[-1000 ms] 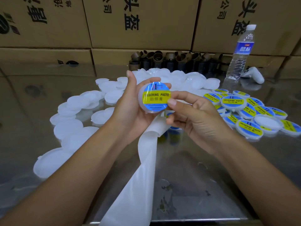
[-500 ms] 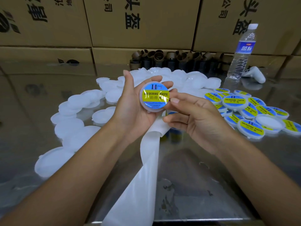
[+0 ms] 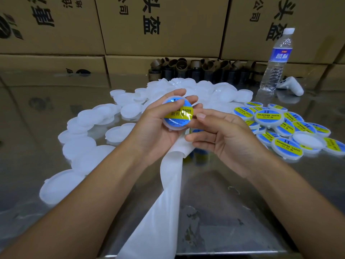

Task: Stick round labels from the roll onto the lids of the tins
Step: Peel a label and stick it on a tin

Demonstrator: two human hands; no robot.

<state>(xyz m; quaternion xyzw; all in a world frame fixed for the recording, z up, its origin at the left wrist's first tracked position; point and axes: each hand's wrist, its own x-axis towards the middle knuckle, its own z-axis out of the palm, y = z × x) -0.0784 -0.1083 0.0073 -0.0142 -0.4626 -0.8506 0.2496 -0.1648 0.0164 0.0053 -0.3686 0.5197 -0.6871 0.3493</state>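
white plastic round lid (image 3: 174,128): held up in the left hand (image 3: 155,128), face toward the camera, above the steel table (image 3: 224,212)
blue-and-yellow round label (image 3: 182,113): already on the held lid, reads "soldering paste"
left hand: fingers wrapped round the lid rim, thumb (image 3: 177,102) pressing on the label's top
right hand (image 3: 229,139): just right of the held lid, fingers loosely curled, holding nothing i can see; index tip close to the rim, contact unclear
step: smoothing the label down, probably the end of this lid
next move: likely drop it on the finished pile, take a blank lid, peel another label
labelled lids (image 3: 286,148): pile right of the held lid, about a dozen, overlap blocks an exact count; 1 blank face among them
blank white lids (image 3: 80,148): left of and behind the held lid, twenty-plus
label roll (image 3: 197,131): 1, below the held lid, mostly hidden
white backing strip (image 3: 168,193): 1, trailing below the held lid
clear water bottle (image 3: 276,58): 1, far right behind the held lid
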